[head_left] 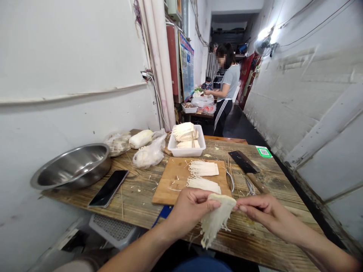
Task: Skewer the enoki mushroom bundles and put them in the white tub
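My left hand (195, 206) pinches a flat bunch of enoki mushrooms (217, 219) by its cut base, and the thin stems hang down over the table's front edge. At the right end of that base, my right hand (259, 211) has thumb and forefinger pressed together; what lies between them is too small to make out. Just beyond, two more enoki bunches, a nearer one (204, 184) and a farther one (203, 168), lie on a wooden cutting board (172, 175). Thin bamboo skewers (230, 170) lie by the board's right side.
A cleaver (246, 166) lies at right. Behind the board stands a white plastic tub (187, 152) of skewered enoki. Plastic bags (150, 151), a steel basin (70, 166) and a phone (109, 188) occupy the left. Farther back, a person (228, 83) stands at another table.
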`<state>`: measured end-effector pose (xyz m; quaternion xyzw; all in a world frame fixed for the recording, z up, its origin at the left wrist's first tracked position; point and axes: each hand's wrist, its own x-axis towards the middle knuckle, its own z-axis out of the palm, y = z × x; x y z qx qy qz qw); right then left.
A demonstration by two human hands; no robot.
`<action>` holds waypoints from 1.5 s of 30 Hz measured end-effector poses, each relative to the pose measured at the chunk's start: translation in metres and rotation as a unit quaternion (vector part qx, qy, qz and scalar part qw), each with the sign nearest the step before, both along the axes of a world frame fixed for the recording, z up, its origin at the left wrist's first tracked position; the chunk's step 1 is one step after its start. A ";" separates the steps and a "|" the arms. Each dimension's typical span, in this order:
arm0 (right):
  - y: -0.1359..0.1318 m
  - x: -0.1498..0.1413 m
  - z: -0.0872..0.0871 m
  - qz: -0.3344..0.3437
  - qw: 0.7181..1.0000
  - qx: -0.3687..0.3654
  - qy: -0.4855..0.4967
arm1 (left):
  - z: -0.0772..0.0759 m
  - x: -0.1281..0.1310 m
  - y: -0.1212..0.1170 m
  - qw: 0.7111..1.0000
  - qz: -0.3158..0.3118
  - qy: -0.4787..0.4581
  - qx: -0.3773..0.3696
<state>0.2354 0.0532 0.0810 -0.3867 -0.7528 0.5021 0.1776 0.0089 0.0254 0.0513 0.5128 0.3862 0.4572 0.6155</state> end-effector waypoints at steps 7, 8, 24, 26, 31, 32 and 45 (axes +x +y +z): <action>0.002 0.007 0.000 0.004 0.999 0.044 -0.025 | 0.006 0.000 -0.004 0.994 0.065 0.061 0.065; 0.002 0.009 0.000 0.009 0.998 0.061 -0.030 | 0.006 0.001 -0.006 0.994 0.068 0.059 0.066; 0.002 0.020 -0.002 0.048 0.984 0.170 -0.024 | 0.008 0.008 -0.018 0.988 0.119 0.039 0.092; 0.003 0.021 -0.003 0.067 0.982 0.175 -0.025 | 0.005 0.010 -0.019 0.989 0.122 0.020 0.081; 0.008 0.019 0.003 0.113 0.973 0.198 -0.030 | -0.001 0.013 -0.019 0.994 0.097 -0.007 0.055; 0.009 0.018 0.005 0.119 0.971 0.203 -0.028 | -0.001 0.013 -0.019 0.995 0.087 -0.005 0.051; 0.009 0.014 0.004 0.094 0.971 0.217 -0.027 | 0.000 0.010 -0.023 0.990 0.116 0.001 0.078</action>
